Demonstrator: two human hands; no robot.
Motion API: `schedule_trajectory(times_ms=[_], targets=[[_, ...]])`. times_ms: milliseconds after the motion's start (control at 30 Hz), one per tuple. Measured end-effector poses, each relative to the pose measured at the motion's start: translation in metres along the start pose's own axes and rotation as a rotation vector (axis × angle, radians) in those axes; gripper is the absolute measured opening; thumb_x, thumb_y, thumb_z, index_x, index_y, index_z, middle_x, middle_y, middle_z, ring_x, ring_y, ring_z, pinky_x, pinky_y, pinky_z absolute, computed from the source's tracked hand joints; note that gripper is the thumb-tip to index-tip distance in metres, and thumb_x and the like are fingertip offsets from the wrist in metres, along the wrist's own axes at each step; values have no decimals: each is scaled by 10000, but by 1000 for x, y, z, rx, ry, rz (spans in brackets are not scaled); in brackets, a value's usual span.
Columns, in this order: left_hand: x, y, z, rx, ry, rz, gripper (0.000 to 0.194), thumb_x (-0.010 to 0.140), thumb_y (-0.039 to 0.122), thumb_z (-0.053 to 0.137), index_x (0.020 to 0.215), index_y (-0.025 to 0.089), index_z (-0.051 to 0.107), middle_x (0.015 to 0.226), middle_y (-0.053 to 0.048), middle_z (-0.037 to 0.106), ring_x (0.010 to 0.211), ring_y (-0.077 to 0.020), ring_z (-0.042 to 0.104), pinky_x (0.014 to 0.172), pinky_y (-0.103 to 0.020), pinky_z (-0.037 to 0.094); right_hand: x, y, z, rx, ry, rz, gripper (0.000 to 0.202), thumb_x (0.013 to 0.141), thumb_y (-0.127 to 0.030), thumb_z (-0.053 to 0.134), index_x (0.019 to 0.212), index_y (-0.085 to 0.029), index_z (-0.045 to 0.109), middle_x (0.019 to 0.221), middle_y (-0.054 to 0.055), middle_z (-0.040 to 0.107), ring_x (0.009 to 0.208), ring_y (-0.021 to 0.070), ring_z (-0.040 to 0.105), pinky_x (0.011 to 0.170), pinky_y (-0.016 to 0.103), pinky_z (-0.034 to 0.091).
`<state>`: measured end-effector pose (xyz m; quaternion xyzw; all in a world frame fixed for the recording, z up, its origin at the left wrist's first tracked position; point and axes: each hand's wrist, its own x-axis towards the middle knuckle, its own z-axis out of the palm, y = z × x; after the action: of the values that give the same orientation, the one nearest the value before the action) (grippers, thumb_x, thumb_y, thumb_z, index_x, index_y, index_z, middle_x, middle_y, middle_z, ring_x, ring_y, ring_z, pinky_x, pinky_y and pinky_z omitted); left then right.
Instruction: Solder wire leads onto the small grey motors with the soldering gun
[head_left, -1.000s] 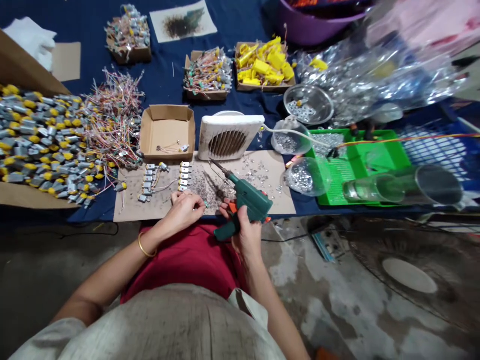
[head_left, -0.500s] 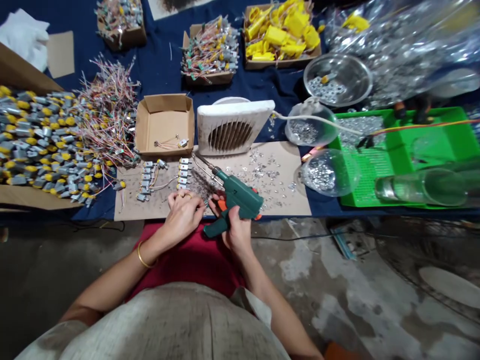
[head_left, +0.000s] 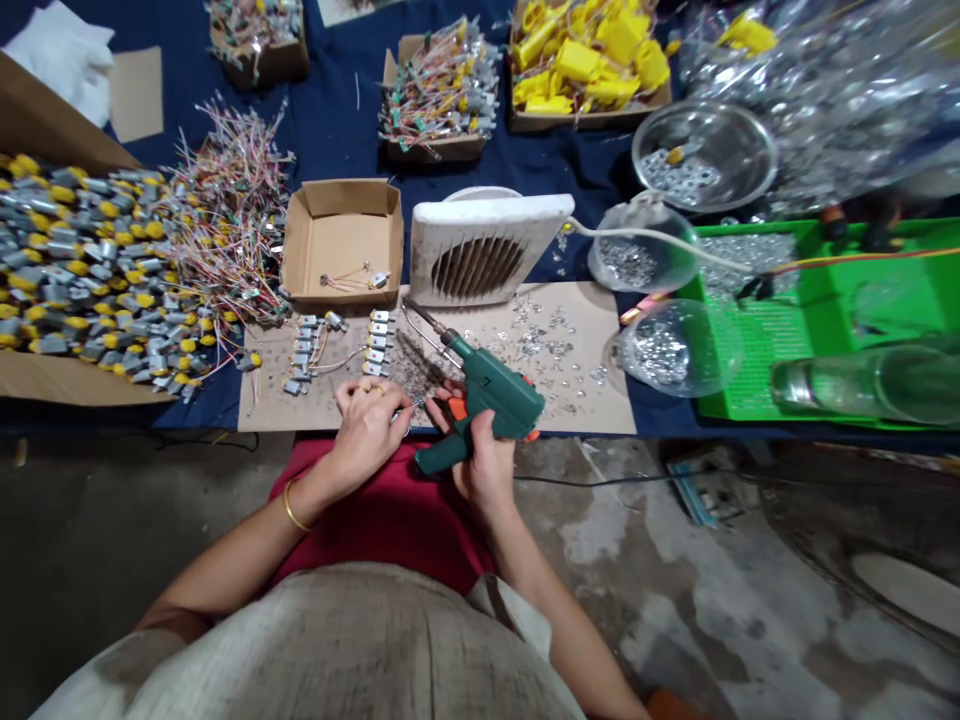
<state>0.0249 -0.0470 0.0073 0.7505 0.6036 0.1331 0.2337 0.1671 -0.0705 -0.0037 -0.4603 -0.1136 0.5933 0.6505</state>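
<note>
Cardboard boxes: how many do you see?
5: the large box at far left, the shallow box left of the white exhaust fan, and the rear left box, rear middle box, rear right box. Some may be hidden.

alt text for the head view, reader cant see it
The right hand holds a green soldering gun over a cardboard sheet; the left hand pinches a small part. A white fan stands behind, with heaped motors to the left and a green tray to the right.
</note>
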Motion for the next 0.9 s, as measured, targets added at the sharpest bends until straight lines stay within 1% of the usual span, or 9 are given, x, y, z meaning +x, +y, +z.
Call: schedule_trajectory(times_ms=[133, 267, 333, 433, 533, 633, 733, 833, 900], targets=[[-1, 2, 4, 0, 26, 17, 145, 933, 275, 545, 880, 214, 665, 996, -43, 718, 1060, -224, 544, 972, -442, 227, 0, 1, 0, -21, -11, -11, 473, 766, -514, 741, 1144, -255, 624, 1056, 43, 716, 983, 212, 697, 1008, 537, 498], [-1, 0, 9, -7, 85, 27, 144, 925, 262, 547, 853, 200, 655, 965, -42, 715, 1052, -218, 548, 981, -439, 235, 2, 2, 0, -24, -26, -40, 446, 774, -509, 737, 1130, -260, 633, 1074, 42, 712, 999, 214, 693, 1016, 561, 483], [0, -1, 11, -27, 101, 30, 140, 920, 251, 546, 849, 199, 654, 959, -42, 714, 1053, -213, 550, 986, -435, 238, 3, 2, 1, -29, -26, -39, 459, 774, -507, 739, 1139, -250, 634, 1111, 57, 702, 1014, 226, 689, 1017, 581, 474], [1, -2, 11, -68, 89, 36, 154, 925, 248, 528, 863, 199, 660, 959, -49, 717, 1080, -216, 548, 998, -439, 235, 5, 3, 2, -47, -16, -26, 505, 767, -525, 737, 1166, -237, 626, 1148, 79, 686, 1027, 248, 685, 1009, 616, 465], [2, -1, 8, -110, 71, 15, 158, 923, 256, 530, 875, 205, 672, 963, -60, 723, 1091, -226, 545, 1007, -449, 228, 6, 3, 2, -64, -15, -28, 509, 769, -532, 732, 1163, -227, 629, 1153, 88, 677, 1043, 256, 678, 1011, 624, 460], [0, -3, -4, -149, 82, -12, 145, 915, 303, 563, 926, 218, 679, 1000, -59, 728, 1082, -225, 551, 1006, -441, 234, 7, 4, 2, -77, -17, -24, 484, 776, -532, 725, 1128, -210, 643, 1148, 93, 671, 1055, 259, 673, 1014, 621, 458], [-8, -19, -25, -90, 177, -82, 162, 930, 321, 548, 972, 226, 673, 1033, -50, 719, 1088, -219, 551, 1008, -426, 239, 7, 4, 3, -87, -4, -37, 463, 778, -530, 725, 1103, -210, 645, 1126, 82, 674, 1034, 253, 678, 1003, 635, 459], [-15, -49, -46, 85, 318, -213, 166, 915, 307, 562, 1009, 213, 662, 1068, -75, 690, 1102, -249, 531, 1007, -433, 241, 7, 4, 4, -103, 2, -45, 454, 762, -536, 736, 1070, -214, 650, 1079, 57, 681, 1013, 239, 680, 999, 640, 457], [-17, -68, -54, 200, 347, -280, 212, 890, 334, 596, 1040, 196, 654, 1083, -104, 668, 1108, -283, 512, 994, -446, 249, 7, 4, 5, -113, 9, -44, 446, 752, -543, 741, 1036, -210, 655, 1051, 46, 681, 1005, 233, 678, 995, 639, 459]])
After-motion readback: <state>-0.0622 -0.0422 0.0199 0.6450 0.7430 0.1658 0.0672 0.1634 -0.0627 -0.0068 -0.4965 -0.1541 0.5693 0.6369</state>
